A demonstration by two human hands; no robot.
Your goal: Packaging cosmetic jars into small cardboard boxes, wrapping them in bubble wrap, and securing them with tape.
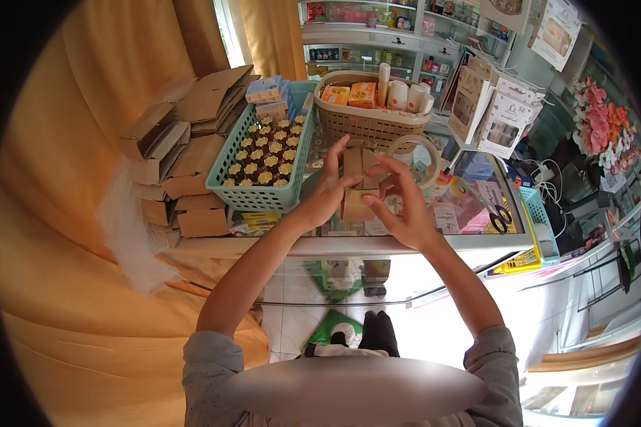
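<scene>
A small brown cardboard box [360, 207] is between my two hands, above the glass counter. My left hand [326, 192] grips its left side, the thumb lying across the top flaps. From the right, my right hand [403, 205] has its thumb at the box's front edge and its fingertips by the upper flaps. A large roll of tape [432, 157] is just beyond my right hand, partly hidden by it. Scissors with black handles [499, 219] rest on the counter to the right.
Flattened cardboard boxes [200, 155] are stacked at left beside bubble wrap [125, 224]. A teal basket [256, 197] holds several brown bottles with yellowish caps [271, 161]. Behind stands a beige basket [374, 120] of orange boxes and white bottles. Boxed goods [505, 123] hang at right.
</scene>
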